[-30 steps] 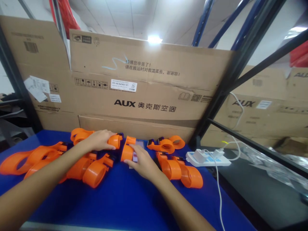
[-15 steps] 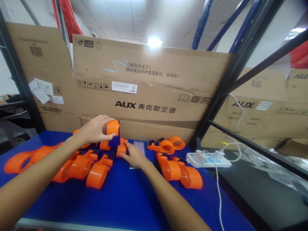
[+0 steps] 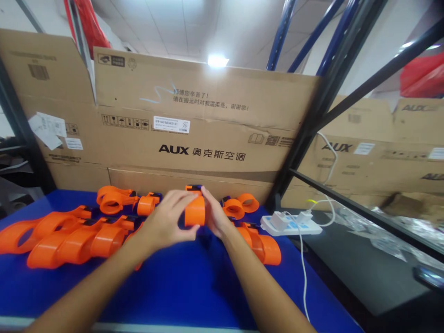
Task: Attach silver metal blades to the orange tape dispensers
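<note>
Up above the blue table [image 3: 166, 286], my left hand [image 3: 168, 222] has its fingers and thumb closed round an orange tape dispenser [image 3: 194, 211]. My right hand [image 3: 215, 215] presses against the right side of the same orange piece, fingers pointing up. Over their fingertips shows a small orange part with a dark end [image 3: 193, 188]; whether it belongs to the same dispenser I cannot tell. Left of my hands lie several more orange tape dispensers [image 3: 106, 240] in a row, with another group [image 3: 114, 199] behind them. Others [image 3: 270, 249] lie to the right, partly behind my right wrist.
A large cardboard sheet [image 3: 132, 159] stands along the table's back edge. The white power strip [image 3: 312, 227] with plugged-in chargers lies at the right, its white cable [image 3: 303, 277] hanging forward. A black metal rack post [image 3: 308, 134] rises beside it.
My left hand has moved right and slightly down with the dispenser. My right hand has risen from the table to meet it. The view has turned a little to the right.
</note>
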`<state>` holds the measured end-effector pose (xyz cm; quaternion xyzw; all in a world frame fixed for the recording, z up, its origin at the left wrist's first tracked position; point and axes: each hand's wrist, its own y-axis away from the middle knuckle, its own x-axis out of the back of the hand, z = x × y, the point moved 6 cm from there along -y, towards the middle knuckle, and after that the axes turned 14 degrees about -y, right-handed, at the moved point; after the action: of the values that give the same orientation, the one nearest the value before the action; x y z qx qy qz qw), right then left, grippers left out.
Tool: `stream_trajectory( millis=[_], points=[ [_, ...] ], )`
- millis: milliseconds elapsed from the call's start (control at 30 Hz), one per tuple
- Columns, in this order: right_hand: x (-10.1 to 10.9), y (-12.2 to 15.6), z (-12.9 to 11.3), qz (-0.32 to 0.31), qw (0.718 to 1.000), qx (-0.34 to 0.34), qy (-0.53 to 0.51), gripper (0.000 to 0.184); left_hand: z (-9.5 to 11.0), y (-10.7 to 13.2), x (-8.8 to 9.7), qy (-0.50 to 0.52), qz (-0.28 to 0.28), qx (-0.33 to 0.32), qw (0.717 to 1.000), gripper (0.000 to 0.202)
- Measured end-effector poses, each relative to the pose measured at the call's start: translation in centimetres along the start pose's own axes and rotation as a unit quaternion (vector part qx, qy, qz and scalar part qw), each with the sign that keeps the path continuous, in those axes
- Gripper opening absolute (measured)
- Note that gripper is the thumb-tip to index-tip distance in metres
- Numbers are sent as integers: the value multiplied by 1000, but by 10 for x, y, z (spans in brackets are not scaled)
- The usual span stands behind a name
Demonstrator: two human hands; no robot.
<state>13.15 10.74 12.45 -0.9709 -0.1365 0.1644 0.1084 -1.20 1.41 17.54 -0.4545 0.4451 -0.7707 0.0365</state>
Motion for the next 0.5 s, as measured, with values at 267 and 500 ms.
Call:
stream_trajectory(
  millis=[267,500],
  points=[
    [35,10,23,79,996,41,-22,40,-23,22,-97,401,32,331,853,58],
    [50,13,34,96,989,83,76,37,-49,11,-154,510,18,406,758,42]
  ],
)
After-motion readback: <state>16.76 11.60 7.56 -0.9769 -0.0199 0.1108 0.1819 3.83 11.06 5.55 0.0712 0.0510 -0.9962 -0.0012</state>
